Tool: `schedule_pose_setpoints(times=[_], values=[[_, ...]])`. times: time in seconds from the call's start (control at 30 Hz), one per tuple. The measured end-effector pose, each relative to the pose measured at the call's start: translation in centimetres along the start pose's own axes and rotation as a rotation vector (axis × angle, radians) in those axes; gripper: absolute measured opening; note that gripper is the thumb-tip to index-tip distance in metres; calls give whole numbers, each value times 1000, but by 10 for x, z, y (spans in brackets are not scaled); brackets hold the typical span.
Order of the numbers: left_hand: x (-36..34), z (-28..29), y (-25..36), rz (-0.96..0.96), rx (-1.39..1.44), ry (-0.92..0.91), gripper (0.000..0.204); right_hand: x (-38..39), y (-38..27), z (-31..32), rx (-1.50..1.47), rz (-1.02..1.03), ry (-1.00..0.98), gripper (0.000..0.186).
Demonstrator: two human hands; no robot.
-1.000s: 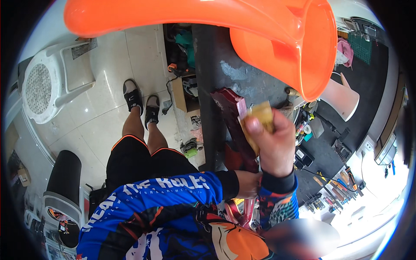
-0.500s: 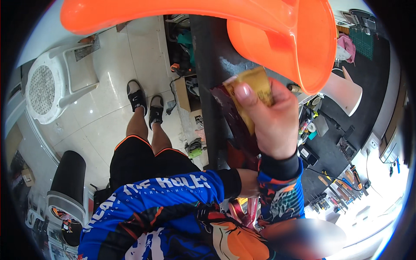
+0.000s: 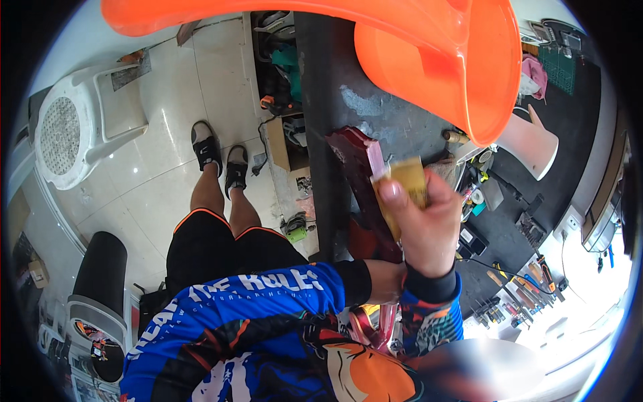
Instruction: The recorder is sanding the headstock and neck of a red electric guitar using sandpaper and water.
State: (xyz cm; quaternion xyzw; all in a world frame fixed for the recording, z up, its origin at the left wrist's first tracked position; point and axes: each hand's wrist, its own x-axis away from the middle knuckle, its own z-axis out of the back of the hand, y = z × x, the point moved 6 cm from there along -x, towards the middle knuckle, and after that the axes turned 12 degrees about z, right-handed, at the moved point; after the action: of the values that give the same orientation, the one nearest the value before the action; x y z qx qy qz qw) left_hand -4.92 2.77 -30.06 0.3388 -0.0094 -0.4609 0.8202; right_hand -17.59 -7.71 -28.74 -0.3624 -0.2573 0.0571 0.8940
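Note:
My right hand (image 3: 432, 224) pinches a folded piece of yellow sandpaper (image 3: 407, 179) between thumb and fingers. The sandpaper lies against a glossy dark red plastic panel (image 3: 362, 177) on the dark bench. Along the panel's far edge runs a pale pink, dull strip (image 3: 376, 159). My left forearm (image 3: 386, 281) reaches in from the left, low in the view, and passes behind my right sleeve. The left hand's fingers are hidden there, so its grip does not show.
A big curved orange plastic piece (image 3: 439, 74) spans the top of the view. On the dark bench (image 3: 321, 87) at right lie several hand tools (image 3: 529, 285) and a black cable. A white plastic stool (image 3: 60, 144) and a black bin (image 3: 104, 271) stand on the floor at left.
My right hand has drawn the sandpaper toward me and slightly right along the red panel. More of the panel's far end and its pale strip now shows. The view has shifted slightly.

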Motion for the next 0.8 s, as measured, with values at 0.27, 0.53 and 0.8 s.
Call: schedule_pose_setpoints(times=[0.27, 0.53, 0.8], values=[[2, -13, -3, 173, 314, 328, 37, -19, -5, -4, 4, 151, -31, 34], [-5, -17, -5, 123, 963, 68, 52, -5, -6, 5, 133, 158, -43, 39], [0, -33, 5, 107, 425, 59, 34, 15, 19, 21, 131, 131, -82, 37]])
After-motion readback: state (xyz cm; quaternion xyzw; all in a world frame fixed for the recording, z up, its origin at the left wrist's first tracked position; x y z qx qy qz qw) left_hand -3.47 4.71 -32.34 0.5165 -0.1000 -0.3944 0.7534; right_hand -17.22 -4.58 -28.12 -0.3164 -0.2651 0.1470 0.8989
